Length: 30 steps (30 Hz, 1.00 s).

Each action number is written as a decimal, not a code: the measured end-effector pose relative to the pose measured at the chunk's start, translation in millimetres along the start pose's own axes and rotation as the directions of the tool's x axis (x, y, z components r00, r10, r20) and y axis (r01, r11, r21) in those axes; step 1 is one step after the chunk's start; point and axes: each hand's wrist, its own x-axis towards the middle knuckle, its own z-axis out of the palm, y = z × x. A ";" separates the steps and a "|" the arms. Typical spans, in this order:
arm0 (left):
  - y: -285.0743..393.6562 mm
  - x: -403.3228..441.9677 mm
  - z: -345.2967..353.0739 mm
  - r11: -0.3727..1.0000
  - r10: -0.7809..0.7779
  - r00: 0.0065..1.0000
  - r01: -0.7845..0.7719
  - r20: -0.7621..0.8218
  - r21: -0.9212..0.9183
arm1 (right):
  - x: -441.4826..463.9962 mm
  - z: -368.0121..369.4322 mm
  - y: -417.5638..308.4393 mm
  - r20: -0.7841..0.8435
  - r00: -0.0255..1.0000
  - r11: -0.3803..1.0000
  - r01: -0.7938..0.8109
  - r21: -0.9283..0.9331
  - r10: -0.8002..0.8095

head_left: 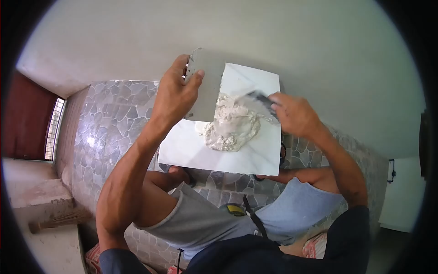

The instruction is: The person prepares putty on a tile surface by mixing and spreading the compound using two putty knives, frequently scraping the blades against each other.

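Note:
My left hand [178, 93] is closed on a plastering trowel [206, 86], a flat grey rectangular plate held up over the left side of a white board [182, 148]. Its handle is mostly hidden behind the plate and my fingers. On the board lies a wet, lumpy heap of off-white plaster [232, 128]. At the heap's upper right, my right hand [296, 114] grips a putty knife [262, 98] with a dark handle. Motion smears its blade, and I cannot tell whether it touches the plaster.
A plain wall [273, 36] rises just beyond the board. Stone-patterned tiles [109, 118] cover the floor. My knees flank the board's near edge. A stick broom [59, 221] lies at lower left, near a dark red door [29, 116]. Printed sacks [315, 246] show behind me.

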 end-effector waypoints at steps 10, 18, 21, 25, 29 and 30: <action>32.1 -7.9 24.7 0.986 0.008 0.989 -0.033 0.146 0.165 | -67.6 69.1 91.6 0.378 0.597 0.243 -0.707 0.664 0.707; 19.5 -14.7 66.6 0.975 0.084 0.981 -0.116 0.173 0.189 | -14.7 66.9 11.5 0.363 0.716 0.203 -0.572 0.795 0.596; 13.9 -19.5 87.7 0.980 0.039 0.977 -0.078 0.211 0.181 | -2.4 64.9 2.1 0.331 0.744 0.175 -0.511 0.842 0.580; 13.3 -28.0 108.8 0.972 0.014 0.977 -0.064 0.214 0.225 | 12.2 45.3 -24.8 0.333 0.711 0.203 -0.554 0.807 0.619; 6.3 -22.2 112.4 0.947 0.057 0.982 -0.110 0.180 0.302 | 10.5 32.7 -48.4 0.254 0.740 0.222 -0.478 0.850 0.622; 4.3 -20.5 111.6 0.942 0.049 0.982 -0.107 0.184 0.319 | 7.7 25.9 -55.7 0.230 0.754 0.248 -0.463 0.851 0.616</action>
